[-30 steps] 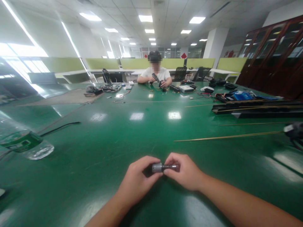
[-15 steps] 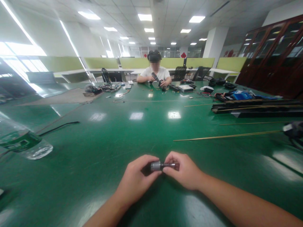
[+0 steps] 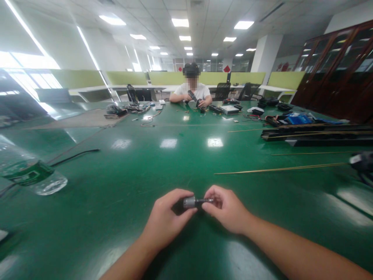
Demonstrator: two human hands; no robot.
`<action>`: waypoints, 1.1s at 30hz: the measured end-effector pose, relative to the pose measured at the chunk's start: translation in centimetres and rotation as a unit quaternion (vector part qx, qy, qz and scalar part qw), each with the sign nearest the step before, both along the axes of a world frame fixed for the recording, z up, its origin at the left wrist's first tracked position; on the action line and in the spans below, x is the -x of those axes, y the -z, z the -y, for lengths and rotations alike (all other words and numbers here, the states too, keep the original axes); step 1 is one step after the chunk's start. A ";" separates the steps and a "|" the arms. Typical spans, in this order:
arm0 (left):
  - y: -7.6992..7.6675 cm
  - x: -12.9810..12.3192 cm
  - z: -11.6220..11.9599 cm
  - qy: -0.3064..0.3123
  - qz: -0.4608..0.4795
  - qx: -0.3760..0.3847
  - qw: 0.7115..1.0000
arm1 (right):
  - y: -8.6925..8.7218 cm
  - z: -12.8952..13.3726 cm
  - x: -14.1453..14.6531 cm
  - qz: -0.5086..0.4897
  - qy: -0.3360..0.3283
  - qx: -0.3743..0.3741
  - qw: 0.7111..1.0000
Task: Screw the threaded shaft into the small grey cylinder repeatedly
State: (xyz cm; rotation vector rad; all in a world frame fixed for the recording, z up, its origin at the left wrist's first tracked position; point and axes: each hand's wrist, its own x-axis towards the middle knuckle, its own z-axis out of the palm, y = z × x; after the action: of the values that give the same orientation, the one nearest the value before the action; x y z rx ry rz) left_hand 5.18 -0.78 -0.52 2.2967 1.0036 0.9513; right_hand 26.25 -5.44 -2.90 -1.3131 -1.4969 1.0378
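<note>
Close in front of me, over the green table (image 3: 186,159), is a small grey metal cylinder (image 3: 189,202) with a thinner dark shaft (image 3: 200,202) sticking out to the right. My left hand (image 3: 166,217) is closed round the cylinder, thumb below and fingers above. Thumb and fingers of my right hand (image 3: 229,210) pinch the shiny far end of the shaft, partly covering it. The piece lies roughly level between both hands. Its exact kind is too small to make out.
A clear plastic bottle (image 3: 43,177) with a green label lies at left, near a black cable (image 3: 75,156). Thin brass-coloured rods (image 3: 279,169) and black channels (image 3: 320,135) lie at right. Across the table a person (image 3: 190,91) holds a power tool among scattered parts.
My hands keep the same grip, shifted very slightly left in view. The right fingers sit a little differently at the shaft's end. The whole view has shifted slightly.
</note>
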 end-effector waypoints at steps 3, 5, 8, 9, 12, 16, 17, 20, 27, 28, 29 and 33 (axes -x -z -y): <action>0.1 0.2 -0.1 -0.001 -0.001 -0.004 1.000 | -0.2 0.0 0.1 -0.011 0.002 0.006 1.000; 0.1 0.3 -0.2 -0.001 -0.002 -0.006 1.000 | -0.2 0.0 0.1 -0.011 0.005 0.008 1.000; 0.1 0.3 -0.2 -0.004 0.000 -0.011 1.000 | -0.1 0.0 0.1 -0.007 0.007 0.005 1.000; 0.0 0.3 -0.3 -0.004 0.000 -0.013 1.000 | -0.1 0.0 0.1 -0.007 0.008 0.004 1.000; 0.0 0.3 -0.4 -0.008 0.001 -0.020 1.000 | 0.0 0.0 0.1 -0.011 0.011 0.007 1.000; -0.1 0.4 -0.4 -0.010 0.002 -0.025 1.000 | 0.2 0.0 0.0 -0.011 0.011 0.007 1.000; -0.1 0.4 -0.4 -0.010 0.002 -0.024 1.000 | 0.2 0.0 0.0 -0.010 0.011 0.005 1.000; -0.1 0.4 -0.4 -0.008 0.002 -0.023 1.000 | 0.2 -0.1 0.0 -0.011 0.011 0.004 1.000; 0.0 0.6 -0.6 -0.014 -0.004 -0.023 1.000 | 0.0 -0.1 0.1 -0.018 0.016 0.011 1.000; 0.0 0.6 -0.6 -0.016 -0.004 -0.023 1.000 | 0.0 -0.1 0.1 -0.020 0.017 0.013 1.000; -0.1 0.6 -0.6 -0.016 -0.004 -0.023 1.000 | 0.0 -0.1 0.1 -0.022 0.018 0.015 0.999; -0.1 0.7 -0.6 -0.016 -0.003 -0.028 0.999 | -0.1 -0.1 0.2 -0.027 0.022 0.015 0.999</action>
State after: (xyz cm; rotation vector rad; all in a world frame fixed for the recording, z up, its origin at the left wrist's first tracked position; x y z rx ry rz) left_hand 4.52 -0.23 -0.38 2.3366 1.0318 0.9993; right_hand 26.09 -5.33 -2.83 -1.3233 -1.4107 1.0621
